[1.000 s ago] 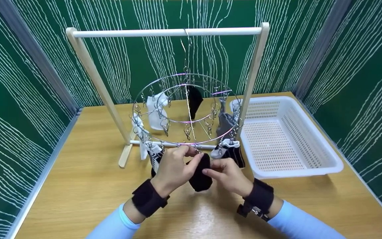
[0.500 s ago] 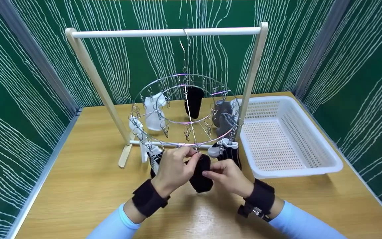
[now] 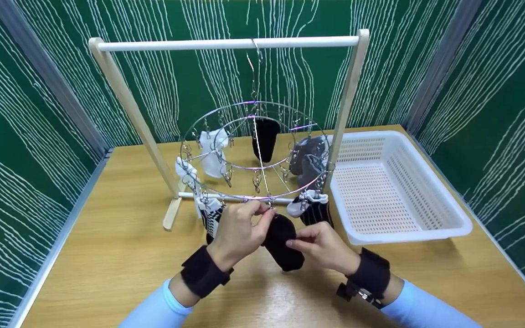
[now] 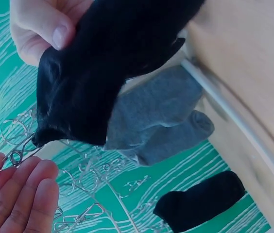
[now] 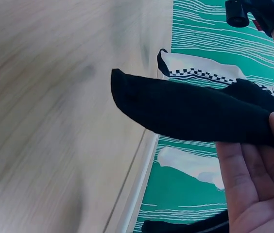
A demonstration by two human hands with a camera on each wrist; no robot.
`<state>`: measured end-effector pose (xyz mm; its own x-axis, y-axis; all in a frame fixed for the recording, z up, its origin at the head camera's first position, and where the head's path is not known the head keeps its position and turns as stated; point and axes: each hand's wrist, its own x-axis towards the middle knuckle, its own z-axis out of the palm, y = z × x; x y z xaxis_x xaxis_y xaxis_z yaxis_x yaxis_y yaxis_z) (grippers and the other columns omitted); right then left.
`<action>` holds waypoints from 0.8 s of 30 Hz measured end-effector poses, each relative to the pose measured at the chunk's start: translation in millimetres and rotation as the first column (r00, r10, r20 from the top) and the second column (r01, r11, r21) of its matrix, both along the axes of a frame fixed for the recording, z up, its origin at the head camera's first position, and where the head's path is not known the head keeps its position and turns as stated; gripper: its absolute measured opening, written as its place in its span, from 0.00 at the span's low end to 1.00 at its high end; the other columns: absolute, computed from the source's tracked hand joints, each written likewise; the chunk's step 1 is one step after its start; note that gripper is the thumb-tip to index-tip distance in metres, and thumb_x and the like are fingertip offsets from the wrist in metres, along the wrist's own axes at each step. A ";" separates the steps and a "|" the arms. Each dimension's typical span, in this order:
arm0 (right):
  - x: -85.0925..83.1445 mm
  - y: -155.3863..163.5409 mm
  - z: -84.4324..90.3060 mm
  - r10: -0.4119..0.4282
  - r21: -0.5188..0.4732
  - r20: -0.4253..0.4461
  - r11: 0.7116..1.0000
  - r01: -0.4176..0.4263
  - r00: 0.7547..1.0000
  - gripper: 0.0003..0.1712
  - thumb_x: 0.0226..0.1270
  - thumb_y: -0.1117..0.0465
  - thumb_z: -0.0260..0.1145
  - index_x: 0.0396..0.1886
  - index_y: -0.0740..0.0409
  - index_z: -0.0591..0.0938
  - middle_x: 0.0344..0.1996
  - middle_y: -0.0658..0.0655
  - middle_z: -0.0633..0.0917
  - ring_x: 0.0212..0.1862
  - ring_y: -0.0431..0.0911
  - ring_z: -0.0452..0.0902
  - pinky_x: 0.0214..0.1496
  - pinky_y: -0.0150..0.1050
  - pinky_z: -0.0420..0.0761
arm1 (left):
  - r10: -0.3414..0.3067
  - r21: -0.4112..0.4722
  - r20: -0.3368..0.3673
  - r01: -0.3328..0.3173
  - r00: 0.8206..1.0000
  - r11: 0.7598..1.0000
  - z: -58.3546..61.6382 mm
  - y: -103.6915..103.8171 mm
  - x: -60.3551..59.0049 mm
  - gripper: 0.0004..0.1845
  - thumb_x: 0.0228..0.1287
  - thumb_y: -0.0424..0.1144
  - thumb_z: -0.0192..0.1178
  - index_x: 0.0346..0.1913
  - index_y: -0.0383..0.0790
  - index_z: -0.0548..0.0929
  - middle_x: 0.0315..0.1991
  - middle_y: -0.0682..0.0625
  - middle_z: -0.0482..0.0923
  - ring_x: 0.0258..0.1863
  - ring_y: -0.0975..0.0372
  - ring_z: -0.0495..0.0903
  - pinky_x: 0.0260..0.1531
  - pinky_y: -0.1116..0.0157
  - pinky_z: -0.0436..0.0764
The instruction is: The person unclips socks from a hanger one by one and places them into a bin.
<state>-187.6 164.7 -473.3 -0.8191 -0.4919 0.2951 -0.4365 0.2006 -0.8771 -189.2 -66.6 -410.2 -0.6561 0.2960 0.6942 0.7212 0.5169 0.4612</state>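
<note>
Edging farther right: right hand (image 3: 327, 249), black sock (image 3: 282, 246)

No readable text — no legible labels, numbers

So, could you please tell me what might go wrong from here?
The clip in the left fingers appears to meet the black sock only at its edge, so the sock might slip free once the right fingers let go. The round hanger hangs from the rail at one point, so tugging the sock could tilt or swing it.
</note>
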 end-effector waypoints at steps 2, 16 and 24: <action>1.2 2.6 -0.9 -0.007 0.011 -0.005 1.000 0.007 1.000 0.05 0.71 0.71 0.73 0.38 0.70 0.93 0.23 0.65 0.90 0.24 0.31 0.78 0.25 0.24 0.77 | 0.002 0.002 -0.002 -0.002 1.000 1.000 -0.8 -0.2 0.3 0.06 0.67 0.29 0.71 0.31 0.36 0.88 0.29 0.47 0.92 0.28 0.58 0.91 0.29 0.60 0.88; 14.6 21.7 6.6 0.025 -0.025 -0.128 0.999 -0.028 0.991 0.03 0.67 0.75 0.73 0.33 0.69 0.91 0.24 0.66 0.89 0.26 0.28 0.75 0.25 0.25 0.79 | 0.012 0.016 0.005 -0.013 1.000 1.000 -2.1 -0.1 0.9 0.07 0.66 0.30 0.73 0.31 0.36 0.87 0.29 0.46 0.92 0.30 0.58 0.92 0.34 0.61 0.91; 20.6 36.5 26.7 0.021 -0.043 -0.214 0.999 -0.030 0.977 0.10 0.65 0.78 0.73 0.25 0.66 0.87 0.12 0.60 0.75 0.22 0.25 0.63 0.15 0.27 0.67 | 0.015 0.012 0.009 -0.015 1.000 1.000 -2.7 -1.1 0.6 0.04 0.66 0.31 0.73 0.35 0.34 0.88 0.33 0.44 0.93 0.34 0.56 0.94 0.38 0.60 0.92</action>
<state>-167.1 201.2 -446.6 -0.7222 -0.4938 0.4843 -0.6189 0.1489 -0.7712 -188.6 -67.7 -412.9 -0.6668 0.2774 0.6917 0.7091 0.5218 0.4743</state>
